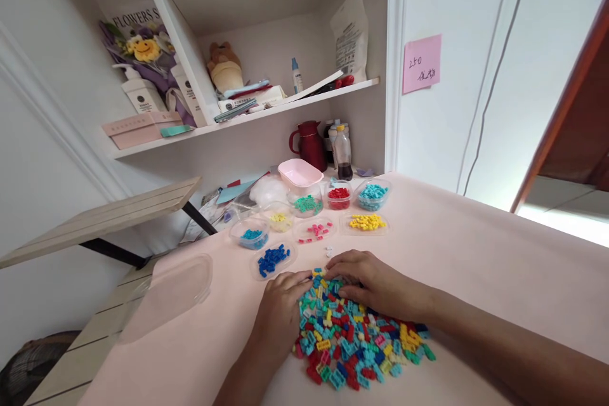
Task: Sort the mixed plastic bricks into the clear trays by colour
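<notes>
A pile of mixed small toy building bricks (349,346) lies on the pink-covered table. My left hand (283,304) rests against the pile's left edge, its fingers stretched toward the bricks. Over the far right side of the pile, my right hand (371,279) curves with thumb and fingers apart, fingertips touching the bricks. I see nothing held in either hand, though some fingertips are partly hidden. Just beyond the hands, a clear tray of dark blue bricks (273,260) and a lid with pink bricks (318,231) sit near a small white piece (328,252).
Farther back are yellow bricks (367,222) on a lid and tubs of red bricks (339,198), turquoise bricks (373,196), green bricks (307,204) and blue bricks (252,238). A pink basin (300,173) stands behind. At left lies a clear lid (174,288) beside a wooden shelf (104,219).
</notes>
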### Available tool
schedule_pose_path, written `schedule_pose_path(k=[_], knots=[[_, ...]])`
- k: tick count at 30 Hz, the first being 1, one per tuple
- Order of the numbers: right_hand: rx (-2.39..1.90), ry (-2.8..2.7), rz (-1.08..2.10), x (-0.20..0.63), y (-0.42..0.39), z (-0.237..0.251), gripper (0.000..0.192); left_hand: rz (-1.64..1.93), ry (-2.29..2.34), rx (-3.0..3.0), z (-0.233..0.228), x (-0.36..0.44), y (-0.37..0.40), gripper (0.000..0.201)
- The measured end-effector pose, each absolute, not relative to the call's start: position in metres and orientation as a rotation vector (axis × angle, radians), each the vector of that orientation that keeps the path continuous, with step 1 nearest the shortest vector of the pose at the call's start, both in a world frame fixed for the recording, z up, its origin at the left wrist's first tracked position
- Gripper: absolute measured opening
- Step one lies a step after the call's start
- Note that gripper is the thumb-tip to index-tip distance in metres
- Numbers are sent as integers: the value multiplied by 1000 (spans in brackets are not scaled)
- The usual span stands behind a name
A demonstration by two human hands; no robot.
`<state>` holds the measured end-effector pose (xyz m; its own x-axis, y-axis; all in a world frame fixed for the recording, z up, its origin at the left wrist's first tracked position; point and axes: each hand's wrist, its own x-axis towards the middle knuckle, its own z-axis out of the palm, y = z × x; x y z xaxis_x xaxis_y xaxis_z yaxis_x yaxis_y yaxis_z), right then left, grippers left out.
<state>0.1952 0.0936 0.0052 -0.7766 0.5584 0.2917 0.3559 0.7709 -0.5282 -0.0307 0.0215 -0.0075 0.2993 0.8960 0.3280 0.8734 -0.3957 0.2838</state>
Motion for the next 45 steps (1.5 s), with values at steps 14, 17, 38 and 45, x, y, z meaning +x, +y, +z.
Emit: schedule_pose_path(k=[14,17,38,45], knots=[[-664,-2512,616,196,93,9,28,984,2010,2225,-15,-33,18,32],[-668,-2520,616,196,93,9,27,919,2085,2212,-16,-33,20,28],[-634,-2563,617,195,92,15,25,727,2061,2228,3,-29,17,23],[-620,-2564,606,196,91,15,25,986,2238,2020,-5,-35,16,15]])
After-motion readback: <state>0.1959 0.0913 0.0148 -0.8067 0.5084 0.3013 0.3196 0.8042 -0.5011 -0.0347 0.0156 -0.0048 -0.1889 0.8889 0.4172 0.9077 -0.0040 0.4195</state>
